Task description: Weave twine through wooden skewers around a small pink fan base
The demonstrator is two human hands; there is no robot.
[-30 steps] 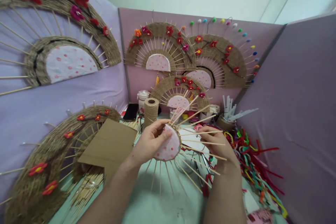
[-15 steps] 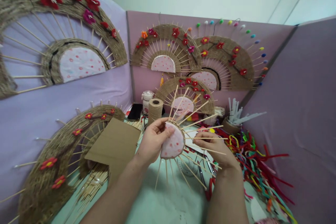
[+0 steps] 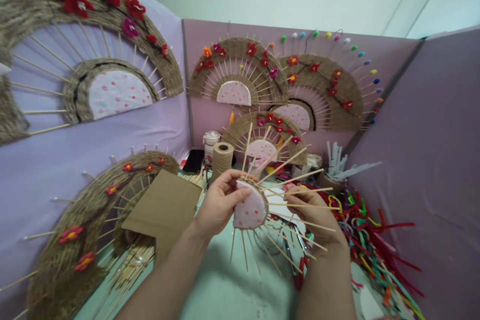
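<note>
Pink, spotted cloth covers the half-disc (image 3: 250, 212) that you grip in your left hand (image 3: 220, 205), thumb pressed on its face and fingers tucked behind its upper left edge. You have it raised in front of you, over the pale green table (image 3: 225, 290), its straight side toward your left wrist. Twine (image 3: 245, 180) runs around its curved rim, and thin wooden sticks (image 3: 282, 166) fan out from there, up, to the right and down. Your right hand (image 3: 313, 212) is among the sticks on the right, its fingers bent and thumb and fingertips drawn close together; whether they pinch a strand or a stick, you cannot tell from this angle. Beneath the lower sticks lie scissors with red handles (image 3: 299, 280), beside your right forearm. Beyond your left hand stand a spool of brown twine (image 3: 221, 165) and a lidded jar (image 3: 210, 147), with a dark phone (image 3: 193, 161) near them. Left of your left arm you have a folded piece of cardboard (image 3: 163, 205) and a bundle of sticks (image 3: 133, 262). On your right, bright fuzzy stems (image 3: 375, 245) lie heaped below a holder of white strips (image 3: 335, 160). Finished-looking twine fans (image 3: 240, 49) with flowers hang on the purple panels.
</note>
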